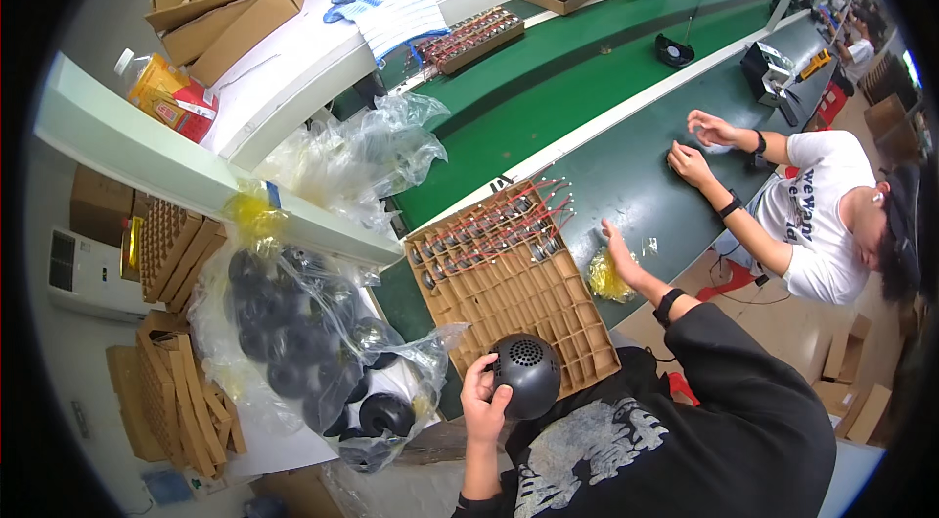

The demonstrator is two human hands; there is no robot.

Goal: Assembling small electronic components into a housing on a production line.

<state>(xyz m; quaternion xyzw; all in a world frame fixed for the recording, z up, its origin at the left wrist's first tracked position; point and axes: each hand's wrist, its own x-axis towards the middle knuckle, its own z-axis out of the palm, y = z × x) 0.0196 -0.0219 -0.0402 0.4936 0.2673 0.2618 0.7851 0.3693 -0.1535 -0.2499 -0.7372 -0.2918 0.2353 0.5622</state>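
My left hand [483, 403] is closed around a round black plastic housing [533, 383] with a patch of small holes on its face. It holds the housing over the near edge of a divided cardboard tray [489, 322]. Small round metal parts with red wires [479, 236] fill the tray's far rows, and many of its near cells hold nothing. To the right of the tray, my right hand [626, 262] has its fingers stretched out with nothing in them. Beside it on the dark bench lies a crumpled yellow bundle [608, 275].
Clear plastic bags with black round housings [293, 332] lie at the left. A green conveyor [567, 78] runs beyond the bench, carrying another filled tray [474, 39] and a black housing [673, 51]. A co-worker [831, 195] sits at the right, both hands over the bench.
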